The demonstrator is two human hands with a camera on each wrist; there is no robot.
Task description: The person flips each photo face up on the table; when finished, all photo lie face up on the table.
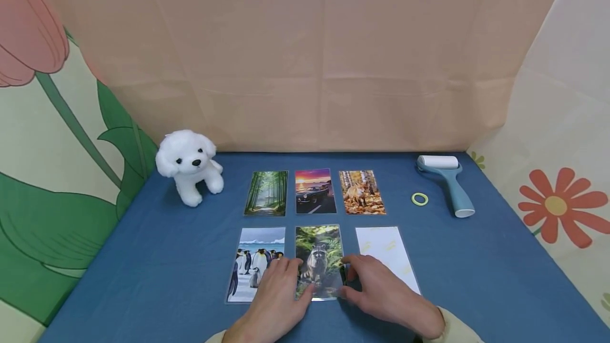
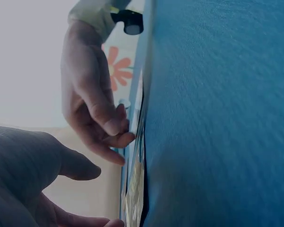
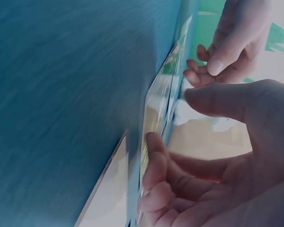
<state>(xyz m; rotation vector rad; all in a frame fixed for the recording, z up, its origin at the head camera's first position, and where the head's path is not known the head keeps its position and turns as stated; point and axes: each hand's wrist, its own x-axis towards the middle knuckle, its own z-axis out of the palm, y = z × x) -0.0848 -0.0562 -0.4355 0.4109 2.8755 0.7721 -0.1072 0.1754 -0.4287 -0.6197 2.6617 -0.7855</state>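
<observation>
A glossy card with a raccoon picture [image 1: 318, 250] lies in the front row on the blue cloth, between the two hands. My left hand [image 1: 276, 300] has its fingertips at the card's left edge and covers part of the penguin card [image 1: 252, 258]. At the raccoon card's right edge is my right hand [image 1: 381, 290], over the lower part of a pale, mostly blank card [image 1: 381, 242]. In the right wrist view, the right fingertips touch a card's edge while the right thumb [image 3: 213, 101] stays apart. The left thumb [image 2: 78, 165] is clear of the cards.
Behind lies a row of cards: a forest [image 1: 267, 192], a car at sunset [image 1: 314, 189] and a fox [image 1: 362, 192]. A white plush dog [image 1: 190, 165] sits at the back left. At right are a yellow-green ring [image 1: 413, 199] and a lint roller [image 1: 452, 189].
</observation>
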